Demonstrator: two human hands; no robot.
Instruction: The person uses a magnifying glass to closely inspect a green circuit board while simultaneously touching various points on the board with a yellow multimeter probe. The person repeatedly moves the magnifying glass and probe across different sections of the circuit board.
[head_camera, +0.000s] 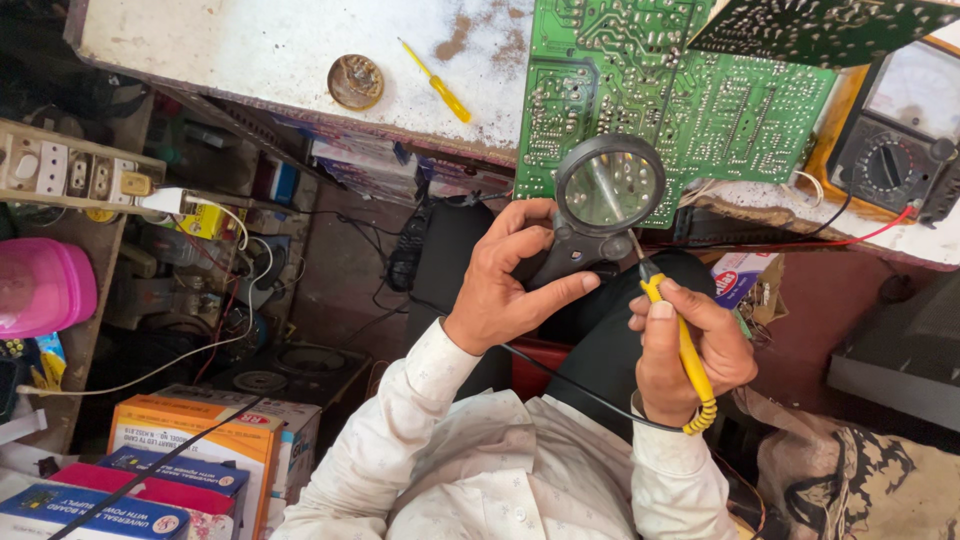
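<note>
Right hand (690, 345) is closed around a yellow-handled soldering iron (685, 350), thumb on the upper handle, tip pointing up toward the lens. Left hand (510, 275), wrist bent, pinches the black handle of a round magnifying glass (608, 190) between thumb and curled fingers, index finger extended below it. The lens is held in front of the lower edge of a green circuit board (690, 90) overhanging the white workbench (250, 50). Farther along the bench lie a yellow screwdriver (437, 82) and a round metal lid (355, 81); an analogue multimeter (895, 140) sits at right.
</note>
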